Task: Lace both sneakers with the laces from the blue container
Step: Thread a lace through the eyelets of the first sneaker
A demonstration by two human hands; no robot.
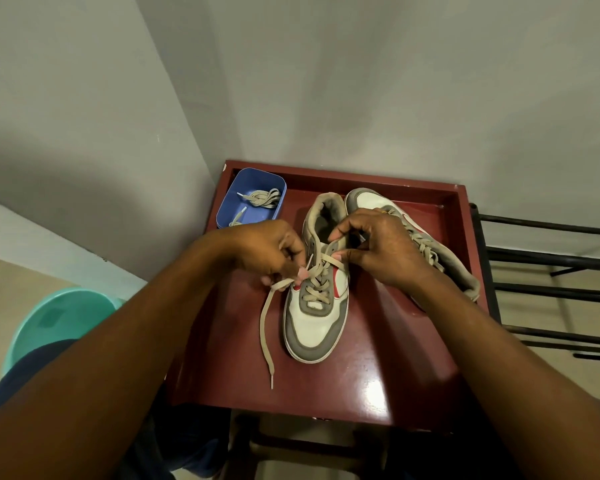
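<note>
A white and grey sneaker (314,327) with red trim stands toe towards me on the red table (361,382), laced partway with a beige lace (267,327). My left hand (267,251) pinches that lace beside the sneaker's upper eyelets, and its free end trails down over the table. My right hand (378,247) pinches the lace's other part at the sneaker's tongue. A second sneaker (440,247), laced, lies behind my right hand, partly hidden. The blue container (229,202) at the table's back left holds another beige lace (262,199).
The table sits in a corner of grey walls. A black metal rack (551,271) stands to its right. A teal plastic tub (59,320) is on the floor to the left, beside my knee in dark blue cloth.
</note>
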